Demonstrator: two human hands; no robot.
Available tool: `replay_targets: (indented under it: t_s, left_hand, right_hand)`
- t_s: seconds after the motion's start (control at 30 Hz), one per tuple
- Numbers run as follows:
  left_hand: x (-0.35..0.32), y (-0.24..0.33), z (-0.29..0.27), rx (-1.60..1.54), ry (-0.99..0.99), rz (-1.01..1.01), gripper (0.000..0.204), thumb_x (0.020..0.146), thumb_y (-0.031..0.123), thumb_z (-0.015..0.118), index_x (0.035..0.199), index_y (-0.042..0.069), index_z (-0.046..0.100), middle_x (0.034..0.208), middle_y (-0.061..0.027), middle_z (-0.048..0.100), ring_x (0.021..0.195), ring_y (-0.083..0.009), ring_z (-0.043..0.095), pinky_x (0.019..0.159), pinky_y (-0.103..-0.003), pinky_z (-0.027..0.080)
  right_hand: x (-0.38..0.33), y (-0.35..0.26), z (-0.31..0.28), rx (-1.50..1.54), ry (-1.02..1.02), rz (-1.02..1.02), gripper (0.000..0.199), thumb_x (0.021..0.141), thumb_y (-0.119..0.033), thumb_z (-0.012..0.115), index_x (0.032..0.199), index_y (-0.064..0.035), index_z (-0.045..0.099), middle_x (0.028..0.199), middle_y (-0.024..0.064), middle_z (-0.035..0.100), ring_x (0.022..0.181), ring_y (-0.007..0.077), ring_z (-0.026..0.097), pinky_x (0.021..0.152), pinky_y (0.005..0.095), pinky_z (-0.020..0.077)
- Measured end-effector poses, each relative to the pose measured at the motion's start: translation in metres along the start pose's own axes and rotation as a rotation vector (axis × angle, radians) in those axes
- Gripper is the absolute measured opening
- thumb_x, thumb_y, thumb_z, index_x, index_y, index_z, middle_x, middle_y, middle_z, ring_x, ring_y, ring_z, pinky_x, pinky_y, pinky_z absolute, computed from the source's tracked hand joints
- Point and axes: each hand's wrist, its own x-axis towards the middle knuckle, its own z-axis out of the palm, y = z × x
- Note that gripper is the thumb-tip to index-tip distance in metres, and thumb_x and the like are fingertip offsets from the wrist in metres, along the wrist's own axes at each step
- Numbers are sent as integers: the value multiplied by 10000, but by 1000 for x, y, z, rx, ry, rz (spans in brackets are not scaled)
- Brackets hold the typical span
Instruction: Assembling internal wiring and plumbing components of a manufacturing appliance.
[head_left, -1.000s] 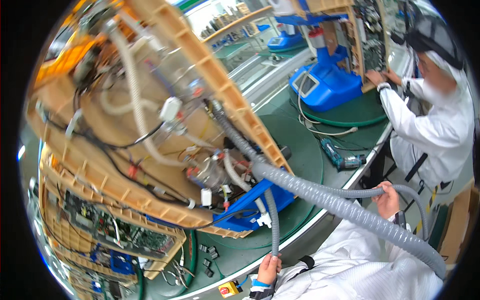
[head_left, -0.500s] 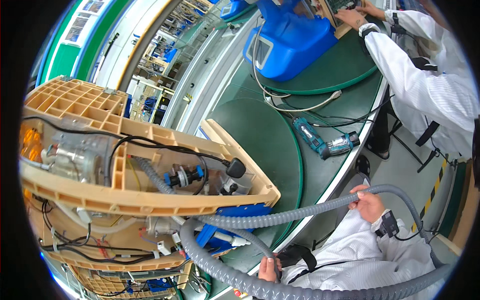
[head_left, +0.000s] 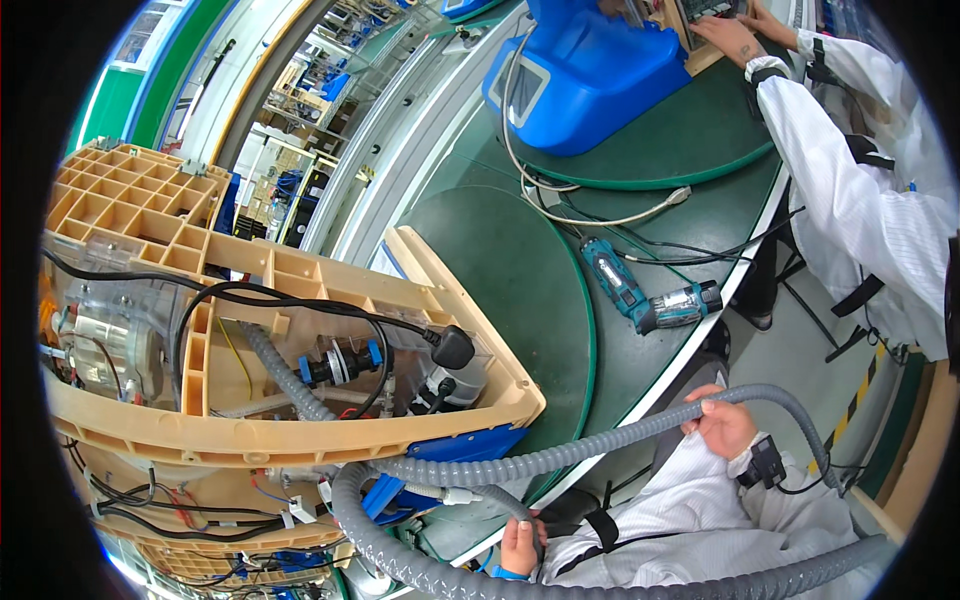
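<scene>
A long grey corrugated hose [head_left: 590, 445] loops from under the tan machine housing [head_left: 270, 432] toward my body and back along the lower edge. My right hand [head_left: 724, 426] grips its upper run, fingers wrapped round it. Lower down and nearer the housing, my left hand [head_left: 519, 548] is closed round a thinner grey hose end [head_left: 505, 498]; the loop's thick lower run passes just below it. The housing lies open on its side, showing a black fitting with blue clips [head_left: 342, 364], a black plug on a cable [head_left: 452, 347] and another grey hose [head_left: 283, 370] inside.
A teal cordless screwdriver [head_left: 640, 290] lies on the green bench, beside a pale cable [head_left: 650, 212]. Beyond stands a blue machine body [head_left: 590, 85] on a round green turntable [head_left: 690, 150]. A co-worker in a white sleeve [head_left: 825, 160] works there. The bench edge [head_left: 690, 350] runs diagonally.
The view has shifted, so the housing sits farther left and the screwdriver a little lower. Both my hands keep their grip on the hoses and appear slightly lower and to the left.
</scene>
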Motion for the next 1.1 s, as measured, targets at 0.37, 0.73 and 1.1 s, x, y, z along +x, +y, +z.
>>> replay_targets:
  t_s: [0.37, 0.73, 1.1]
  left_hand:
    - [1, -10, 14, -126, 191, 133, 321, 1003, 300, 509, 1104, 4, 584, 712, -29, 566, 579, -97, 493, 553, -241, 410]
    - [10, -34, 3, -131, 87, 158, 340, 1023, 273, 467, 1166, -24, 547, 732, -85, 574, 597, -144, 518, 563, -276, 426]
    - [14, -49, -7, 74, 68, 242, 338, 1025, 271, 464, 1197, -7, 551, 769, -86, 599, 602, -133, 522, 571, -281, 441]
  right_hand:
    - [-15, 7, -1, -6, 24, 24, 281, 878, -138, 614, 1092, 45, 620, 869, 169, 617, 766, 265, 579, 745, 423, 472]
    - [-23, 6, -2, -34, 6, 26, 276, 904, -147, 575, 1116, 27, 607, 863, 147, 620, 778, 256, 565, 764, 422, 448]
    - [-42, -2, 12, -116, 89, -18, 260, 909, -150, 562, 1083, 37, 617, 787, 130, 609, 738, 247, 563, 741, 411, 452]
